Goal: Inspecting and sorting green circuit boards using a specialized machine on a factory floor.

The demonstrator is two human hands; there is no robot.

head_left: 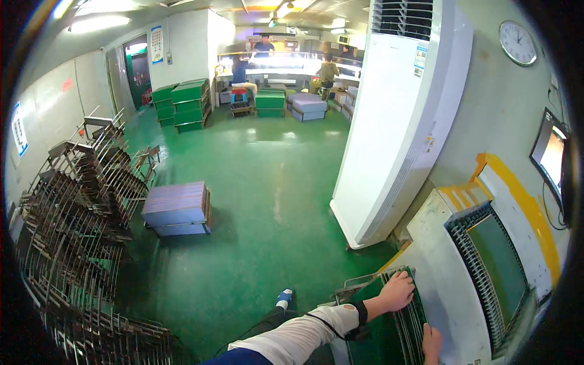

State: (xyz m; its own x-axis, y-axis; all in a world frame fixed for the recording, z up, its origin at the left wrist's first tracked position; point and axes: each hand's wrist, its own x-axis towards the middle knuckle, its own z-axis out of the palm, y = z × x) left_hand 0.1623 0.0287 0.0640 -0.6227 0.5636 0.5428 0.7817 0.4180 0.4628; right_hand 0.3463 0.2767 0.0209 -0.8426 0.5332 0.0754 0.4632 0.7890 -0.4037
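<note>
Low at the right, thin green panels (381, 333) stand on edge, close together, in a metal rack (348, 283). Over their far edge my left hand (398, 292) curls its fingers, gripping a panel; the arm has a white sleeve and a black wrist strap. Nearer to me, my right hand (432, 342) closes on the near edge of the panels, its fingertips partly hidden. How many panels the hands grip cannot be made out. Just right of them is a pale machine (443, 228) with a row of rollers, where another green board (497, 267) lies.
A tall white air conditioner (389, 134) stands ahead on the right. Metal racks (73, 225) crowd the left side. A stack of purplish panels (177, 207) sits on the green floor. Green stacks (190, 103) and people at a lit bench (274, 64) are far back.
</note>
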